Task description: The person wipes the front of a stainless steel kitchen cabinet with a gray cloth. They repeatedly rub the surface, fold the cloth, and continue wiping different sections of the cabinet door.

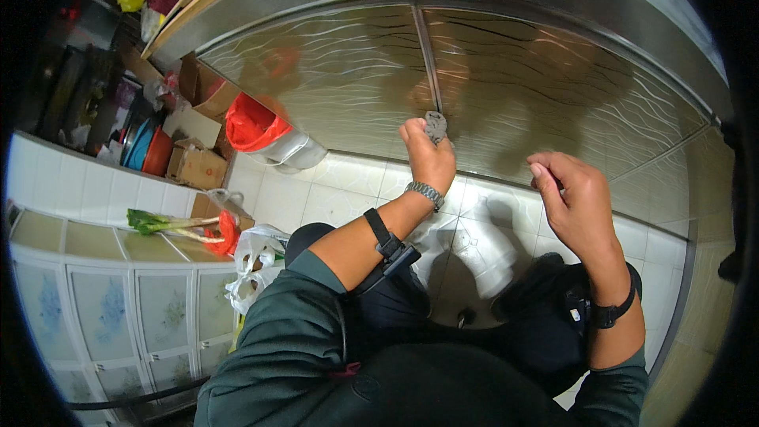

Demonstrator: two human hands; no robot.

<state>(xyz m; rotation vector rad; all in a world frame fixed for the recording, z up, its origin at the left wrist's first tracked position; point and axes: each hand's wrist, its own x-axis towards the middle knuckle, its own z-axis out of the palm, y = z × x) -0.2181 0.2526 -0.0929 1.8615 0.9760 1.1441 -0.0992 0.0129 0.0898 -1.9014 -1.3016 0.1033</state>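
Note:
My left hand (432,160) is closed around a small grey crumpled rag (436,126). It holds the rag at the lower part of the metal strip (427,59) between two shiny cabinet panels with a wavy line pattern, the left panel (324,63) and the right panel (545,87). My right hand (575,199) is in front of the right panel, near its lower edge. Its fingers are curled in toward the thumb, and nothing shows in them. Part of the rag is hidden by my left fingers.
A bin (292,149) with a red liner stands left of the panels. Beyond it are cardboard boxes (199,164) and stacked basins (158,150). Spring onions (170,224) and a white plastic bag (257,257) are by a low cabinet (103,300) on the left. White tiles (348,182) cover the floor.

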